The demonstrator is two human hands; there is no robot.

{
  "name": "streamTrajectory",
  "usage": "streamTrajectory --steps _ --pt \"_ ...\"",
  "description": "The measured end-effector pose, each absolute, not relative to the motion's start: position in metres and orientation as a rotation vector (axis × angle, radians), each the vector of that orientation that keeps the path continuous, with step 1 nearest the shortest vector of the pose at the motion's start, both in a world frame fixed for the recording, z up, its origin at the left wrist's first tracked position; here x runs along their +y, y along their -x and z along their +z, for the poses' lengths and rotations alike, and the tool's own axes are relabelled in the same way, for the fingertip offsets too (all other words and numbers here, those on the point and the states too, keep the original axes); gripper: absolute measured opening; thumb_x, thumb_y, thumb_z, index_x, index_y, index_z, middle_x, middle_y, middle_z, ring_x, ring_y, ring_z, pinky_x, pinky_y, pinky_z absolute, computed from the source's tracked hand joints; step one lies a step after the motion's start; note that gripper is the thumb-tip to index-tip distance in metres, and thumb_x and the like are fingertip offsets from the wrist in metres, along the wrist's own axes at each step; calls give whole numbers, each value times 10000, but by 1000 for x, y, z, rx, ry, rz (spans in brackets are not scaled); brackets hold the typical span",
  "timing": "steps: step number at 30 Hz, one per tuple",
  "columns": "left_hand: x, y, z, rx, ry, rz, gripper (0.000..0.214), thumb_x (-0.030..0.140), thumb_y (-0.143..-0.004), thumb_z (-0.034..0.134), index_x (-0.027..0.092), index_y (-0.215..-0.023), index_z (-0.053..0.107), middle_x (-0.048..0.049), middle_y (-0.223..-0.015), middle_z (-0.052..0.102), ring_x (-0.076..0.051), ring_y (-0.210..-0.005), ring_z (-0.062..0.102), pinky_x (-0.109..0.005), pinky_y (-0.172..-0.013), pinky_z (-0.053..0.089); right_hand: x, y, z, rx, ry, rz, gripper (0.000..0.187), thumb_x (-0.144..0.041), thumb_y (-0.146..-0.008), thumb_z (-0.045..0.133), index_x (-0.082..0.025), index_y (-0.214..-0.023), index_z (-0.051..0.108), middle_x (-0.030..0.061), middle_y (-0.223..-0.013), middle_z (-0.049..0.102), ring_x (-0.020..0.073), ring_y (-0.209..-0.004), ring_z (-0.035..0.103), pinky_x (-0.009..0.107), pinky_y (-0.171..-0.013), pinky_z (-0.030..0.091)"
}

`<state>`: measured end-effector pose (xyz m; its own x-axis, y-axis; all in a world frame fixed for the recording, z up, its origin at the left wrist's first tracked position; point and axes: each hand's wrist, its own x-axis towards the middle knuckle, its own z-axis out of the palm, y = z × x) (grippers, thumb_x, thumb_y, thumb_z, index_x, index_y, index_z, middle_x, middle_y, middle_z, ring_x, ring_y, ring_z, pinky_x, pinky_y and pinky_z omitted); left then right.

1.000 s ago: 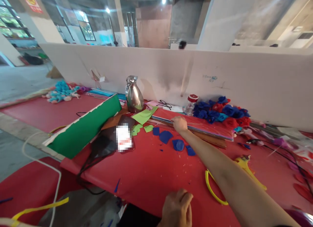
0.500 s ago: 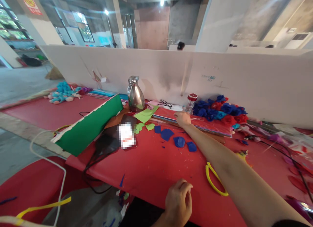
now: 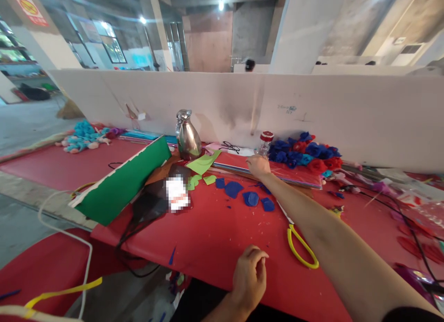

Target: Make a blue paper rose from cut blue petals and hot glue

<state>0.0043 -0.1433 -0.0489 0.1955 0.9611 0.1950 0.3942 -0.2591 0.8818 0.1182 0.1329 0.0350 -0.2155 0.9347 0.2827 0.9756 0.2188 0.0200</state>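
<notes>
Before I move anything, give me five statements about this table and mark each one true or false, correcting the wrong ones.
1. The right hand is stretched farther out over the table than the left hand. True.
2. The scissors have blue handles. False: the handles of the scissors are yellow.
3. The blue and red flowers lie to the right of the jar. True.
4. The metal jug is lying on its side. False: the metal jug stands upright.
5. The left hand is gripping the green board. False: the green board is apart from that hand, off to its left.
</notes>
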Motion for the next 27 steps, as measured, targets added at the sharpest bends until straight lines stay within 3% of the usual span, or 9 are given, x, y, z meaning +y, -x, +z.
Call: streamTrajectory --steps 4,6,11,13,16,18,23,27 --pt "-123 2 -42 1246 -1523 1095 210 183 -819 461 168 -893 657 -42 -795 617 -97 -615 529 -194 -541 419 124 -118 49 -2261 1754 -351 332 -234 -945 311 -192 -1090 606 114 -1025 671 231 -983 550 343 -840 314" --pt "-101 7 -35 1264 -1323 1149 244 266 -828 494 160 -987 645 -27 -770 598 -72 -546 487 -196 -530 409 112 -116 55 -2287 1694 -365 321 -243 -951 312 -202 -1074 606 98 -1029 666 220 -1008 528 330 -859 297" --pt "-32 16 -15 1199 -792 1473 443 424 -726 643 157 -1078 598 -1 -730 568 -73 -606 503 -202 -587 407 59 -107 48 -2458 1301 -425 242 -200 -931 388 -191 -1003 619 81 -949 670 207 -968 498 332 -873 272" --pt "-12 15 -11 1124 -656 1533 449 445 -641 713 160 -976 624 0 -723 581 -73 -602 511 -212 -592 405 41 -103 38 -2501 1164 -451 205 -209 -922 424 -186 -970 622 77 -925 669 208 -946 486 338 -865 275" --pt "7 7 -11 1011 -594 1566 374 462 -554 761 135 -653 610 16 -583 547 -67 -539 478 -214 -560 384 29 -102 26 -2498 1106 -472 164 -208 -908 466 -170 -898 625 64 -846 666 199 -863 483 338 -833 289" --pt "14 2 -10 976 -572 1573 374 447 -522 780 135 -569 581 27 -528 527 -59 -503 455 -209 -532 370 29 -104 22 -2478 1125 -473 155 -200 -903 479 -163 -868 625 60 -810 662 199 -841 482 340 -820 294" --pt "27 -1 -5 1010 -442 1525 352 371 -468 820 132 -621 611 16 -547 589 -75 -503 522 -208 -527 407 36 -107 19 -2391 1230 -477 179 -196 -914 454 -163 -879 627 71 -842 671 206 -874 495 349 -840 301" --pt "37 4 -5 984 -325 1523 255 243 -528 808 124 -626 605 -1 -574 622 -90 -537 580 -211 -558 467 24 -107 20 -2311 1287 -442 195 -172 -905 451 -173 -1015 612 79 -1000 669 217 -964 500 361 -880 310"
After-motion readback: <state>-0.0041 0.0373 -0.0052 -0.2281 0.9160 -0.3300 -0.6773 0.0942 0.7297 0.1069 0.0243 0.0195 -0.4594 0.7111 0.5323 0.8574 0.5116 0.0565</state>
